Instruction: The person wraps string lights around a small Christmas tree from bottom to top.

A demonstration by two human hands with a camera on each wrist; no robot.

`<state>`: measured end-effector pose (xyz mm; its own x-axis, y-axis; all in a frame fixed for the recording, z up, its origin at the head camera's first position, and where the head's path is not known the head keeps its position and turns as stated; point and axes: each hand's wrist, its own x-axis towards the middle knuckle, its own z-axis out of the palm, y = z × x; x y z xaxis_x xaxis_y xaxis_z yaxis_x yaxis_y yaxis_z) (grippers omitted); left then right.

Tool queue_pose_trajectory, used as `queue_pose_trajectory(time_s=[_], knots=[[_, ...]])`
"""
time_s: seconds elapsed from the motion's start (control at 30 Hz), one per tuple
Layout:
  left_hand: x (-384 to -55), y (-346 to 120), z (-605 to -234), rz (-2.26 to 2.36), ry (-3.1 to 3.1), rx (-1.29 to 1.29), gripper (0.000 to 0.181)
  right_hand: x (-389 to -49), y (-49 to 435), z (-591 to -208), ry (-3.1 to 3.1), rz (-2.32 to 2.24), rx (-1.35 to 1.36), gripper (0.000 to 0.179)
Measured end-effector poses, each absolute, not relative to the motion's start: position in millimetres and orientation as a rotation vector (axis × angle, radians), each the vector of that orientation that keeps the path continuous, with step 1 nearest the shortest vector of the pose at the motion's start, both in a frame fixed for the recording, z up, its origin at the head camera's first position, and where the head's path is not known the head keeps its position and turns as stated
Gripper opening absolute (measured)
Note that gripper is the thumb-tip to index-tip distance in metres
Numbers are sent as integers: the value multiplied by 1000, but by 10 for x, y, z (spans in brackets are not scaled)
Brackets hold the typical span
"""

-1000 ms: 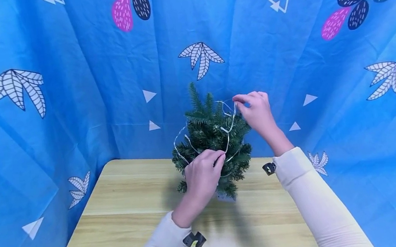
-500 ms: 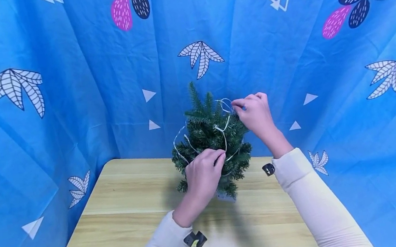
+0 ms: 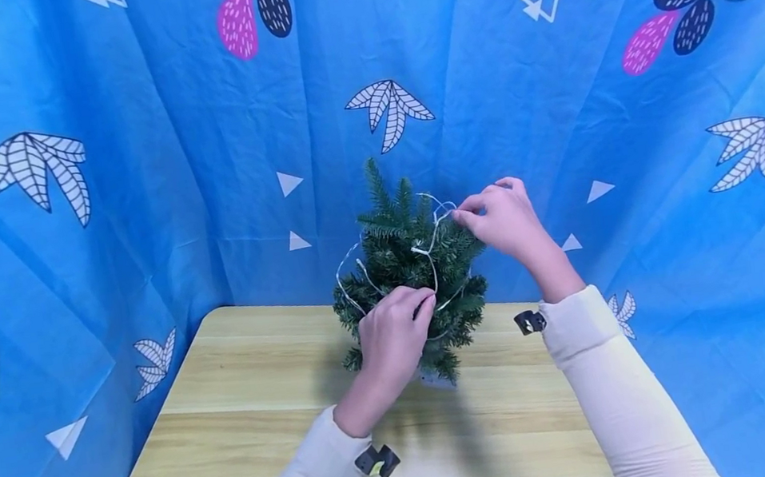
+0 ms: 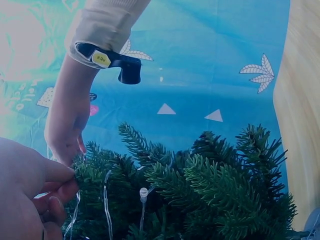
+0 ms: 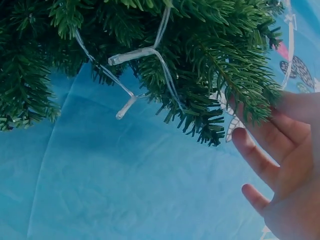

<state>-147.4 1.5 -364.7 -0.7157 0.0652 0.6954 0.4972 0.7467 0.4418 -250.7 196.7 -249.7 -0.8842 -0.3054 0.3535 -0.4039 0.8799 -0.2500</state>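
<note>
A small green artificial Christmas tree (image 3: 398, 248) stands upright on the table, a clear string of lights (image 3: 433, 264) looped loosely round its branches. At the tree's front, my left hand (image 3: 395, 333) pinches the light string between thumb and forefinger. My right hand (image 3: 506, 218) is at the upper right side, thumb and forefinger pinching a loop of the string by a branch tip (image 5: 250, 95). Its other fingers spread apart below that branch in the right wrist view. Small clear bulbs (image 5: 132, 56) show among the needles there, and one bulb (image 4: 144, 192) appears in the left wrist view.
The light wooden table (image 3: 268, 415) reaches toward me from under the tree. A blue patterned curtain (image 3: 232, 145) hangs close behind it and along both sides. A pale base (image 3: 437, 379) shows below the lowest branches.
My right hand has come down slightly with its part of the string, and the wire by it has slackened into a loop nearer the branches. My left hand has stayed almost still.
</note>
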Motion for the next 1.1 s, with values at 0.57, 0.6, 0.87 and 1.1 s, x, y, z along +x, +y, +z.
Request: queue_pose_trajectory(time_s=[0.57,0.6,0.87,1.1], knots=[[-1473,51,-3648,-807,-2286,-425,16,-2593,2030,-2559,-2893,579,578,44],[-1469,50,-3647,-803,-2291,-424,17,-2588,2046,-2566,-2898,574,585,45],[-1442,36,-3637,-789,-2298,-432,19,-2554,2137,-2640,-2808,603,634,46],[-1417,-21,-3606,-818,-2273,-411,21,-2485,2287,-2697,-2690,765,606,49]])
